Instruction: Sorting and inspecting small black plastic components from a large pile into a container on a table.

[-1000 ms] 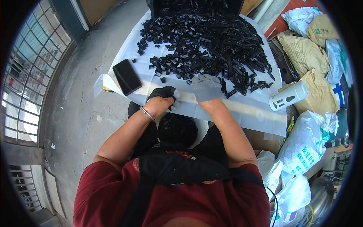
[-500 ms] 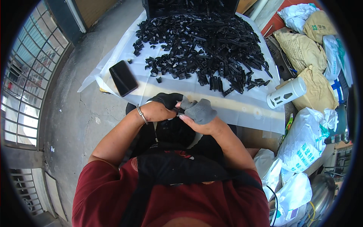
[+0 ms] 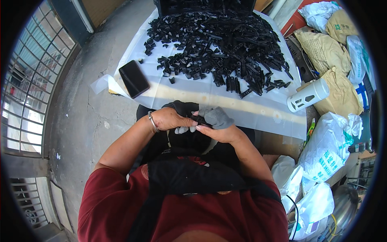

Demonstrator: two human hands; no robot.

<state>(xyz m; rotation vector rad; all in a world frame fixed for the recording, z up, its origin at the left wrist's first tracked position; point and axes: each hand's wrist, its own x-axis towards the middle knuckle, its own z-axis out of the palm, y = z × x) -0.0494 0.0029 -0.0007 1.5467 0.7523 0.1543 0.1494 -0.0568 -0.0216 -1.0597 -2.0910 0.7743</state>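
Both hands meet over my lap, just off the near edge of the table. A small black plastic part (image 3: 198,119) is pinched between them, partly covered by the fingers. My left hand (image 3: 173,117), in a dark glove with bare thumb, closes on its left side. My right hand (image 3: 217,123), in a grey glove with bare thumb, grips its right side. Beyond the hands, a large heap of black plastic parts (image 3: 217,44) spreads over the table: small angular pieces on the left, longer strips on the right.
White sheeting covers the table (image 3: 258,115). A black phone (image 3: 134,79) lies at its left edge; a white perforated cylinder (image 3: 308,95) lies at the right. A black bin (image 3: 205,6) stands behind the heap. Stuffed sacks (image 3: 326,149) crowd the right side; a barred gate (image 3: 36,76) is at left.
The hands have turned slightly, so more of the black part shows between the thumbs. Pale glove fingertips now appear beneath it. The whole view has shifted a little.
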